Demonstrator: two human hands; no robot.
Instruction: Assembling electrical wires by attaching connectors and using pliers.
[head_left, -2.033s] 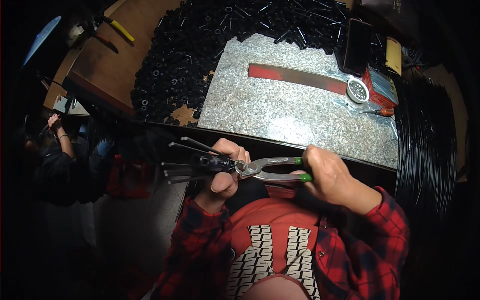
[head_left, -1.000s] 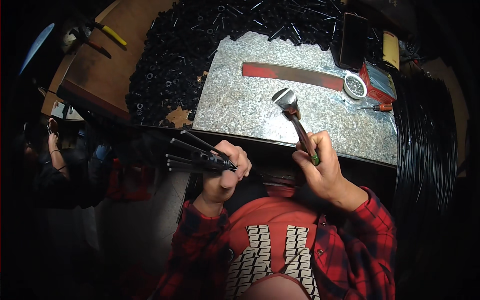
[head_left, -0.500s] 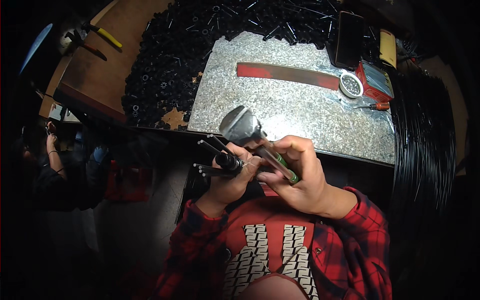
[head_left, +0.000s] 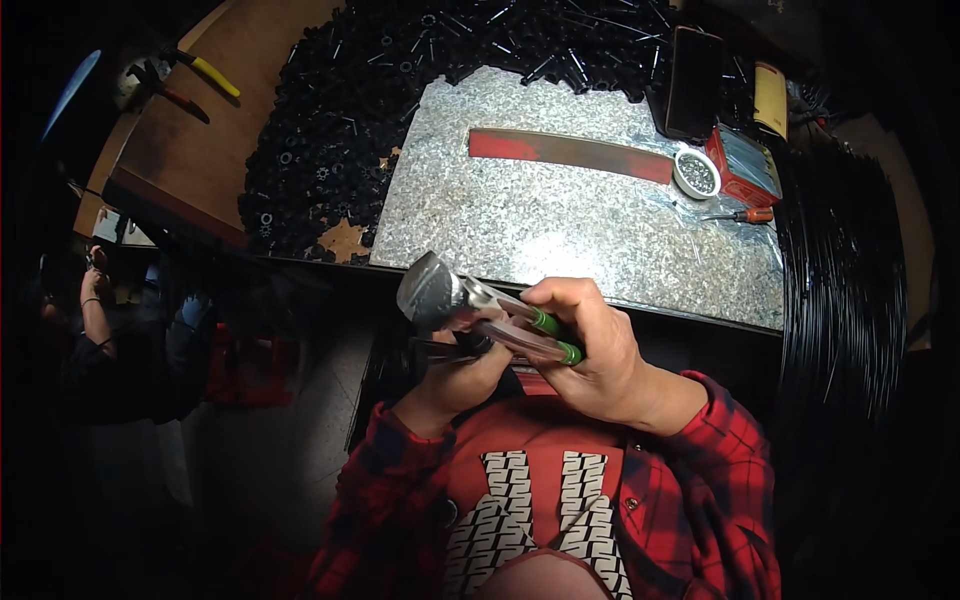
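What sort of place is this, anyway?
Probably a small workshop for hand assembly: black parts lie heaped in great number, a bundle of long black strands hangs at the right, and the right hand grips pincers.

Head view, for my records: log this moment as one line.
right hand: holds green-handled pincers | left hand: holds black part, partly hidden | speckled slab: red-brown strip, white bowl

You've got pincers point(head_left: 437, 293) mid-frame by the near edge of the slab point(head_left: 540, 225), a strip point(head_left: 570, 154) lying on it, cup point(head_left: 682, 187) at the strip's right end. Parts heap point(head_left: 320, 140) along its left and far sides, strands point(head_left: 840, 260) off right.
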